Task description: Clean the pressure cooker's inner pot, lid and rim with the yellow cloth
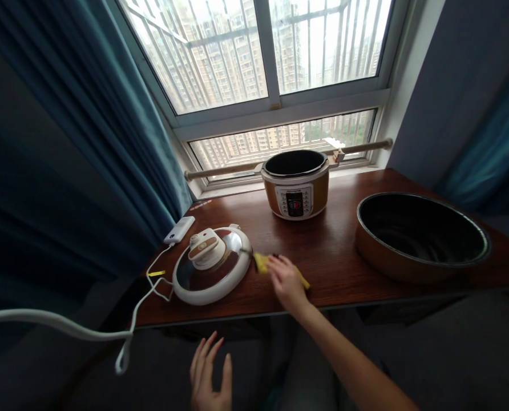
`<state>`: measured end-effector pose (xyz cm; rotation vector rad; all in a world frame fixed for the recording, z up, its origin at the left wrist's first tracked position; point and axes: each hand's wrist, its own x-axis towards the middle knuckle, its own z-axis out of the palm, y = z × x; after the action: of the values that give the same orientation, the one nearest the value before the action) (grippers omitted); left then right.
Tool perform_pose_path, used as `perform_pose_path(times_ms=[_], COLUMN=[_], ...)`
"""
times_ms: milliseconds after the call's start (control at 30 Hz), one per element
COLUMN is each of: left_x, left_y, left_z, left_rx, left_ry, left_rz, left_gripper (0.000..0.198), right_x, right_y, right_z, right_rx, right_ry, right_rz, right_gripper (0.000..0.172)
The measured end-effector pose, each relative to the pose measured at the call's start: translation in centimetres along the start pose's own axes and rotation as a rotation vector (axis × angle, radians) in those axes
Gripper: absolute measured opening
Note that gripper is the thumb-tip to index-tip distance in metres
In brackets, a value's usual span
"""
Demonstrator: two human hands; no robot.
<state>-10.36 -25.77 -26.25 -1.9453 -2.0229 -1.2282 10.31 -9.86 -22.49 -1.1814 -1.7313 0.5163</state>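
My right hand (pixel 287 283) is closed on a yellow cloth (pixel 262 262) against the brown wooden table (pixel 237 208); the hand is slightly blurred. Just left of the cloth lies a round pressure cooker lid (pixel 239 273) with a white rim and a knobbed handle on top. My left hand (pixel 209 374) hangs below the table's front edge, fingers apart and holding nothing. Farther back stands the gold and white electric pressure cooker (pixel 320 197), its top uncovered and a control panel facing me. To the right sits a large brown pot (pixel 391 264) with a dark inside.
A white power bank (pixel 180 229) lies at the table's left edge, with a white cable (pixel 66 325) running from it and hanging over the side. Behind the table are a barred window (pixel 275 103) and a horizontal rod (pixel 368 146). Blue curtains (pixel 121 114) hang at the left.
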Motion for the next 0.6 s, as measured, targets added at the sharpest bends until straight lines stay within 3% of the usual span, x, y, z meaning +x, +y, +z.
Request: perform_pose_path(times_ms=[67, 133, 200, 333, 400, 500, 600], left_x=[0.7, 1.1, 1.3, 1.6, 1.9, 2.5, 2.7], left_y=[0.2, 0.9, 1.9, 3.1, 3.2, 3.0, 2.8], left_z=[0.2, 0.9, 1.6, 2.7, 2.9, 3.2, 3.7], left_rx=[-0.024, -0.052, -0.078, -0.115, -0.129, -0.143, -0.156], left_ry=[0.013, -0.007, -0.04, -0.104, -0.114, -0.11, -0.109], left_rz=[-0.016, -0.012, 0.007, 0.046, 0.046, 0.024, 0.018], left_gripper=[0.03, 0.03, 0.031, 0.032, 0.031, 0.031, 0.03], right_x=[-1.9, -3.5, -4.4, -5.1, -5.1, -5.1, -5.2], right_y=[-1.6, -2.5, -2.8, -0.4, 2.5, 7.6, 11.0], right_z=[2.2, 3.2, 2.4, -3.3, -7.3, -12.9, -16.0], right_rx=[-0.163, -0.303, -0.357, -0.283, -0.258, -0.323, -0.315], right_ry=[-0.25, -0.343, -0.382, -0.424, -0.398, -0.246, -0.226], right_rz=[-0.1, -0.088, -0.068, -0.115, -0.076, 0.045, 0.05], right_gripper=[0.03, 0.028, 0.024, 0.023, 0.024, 0.026, 0.027])
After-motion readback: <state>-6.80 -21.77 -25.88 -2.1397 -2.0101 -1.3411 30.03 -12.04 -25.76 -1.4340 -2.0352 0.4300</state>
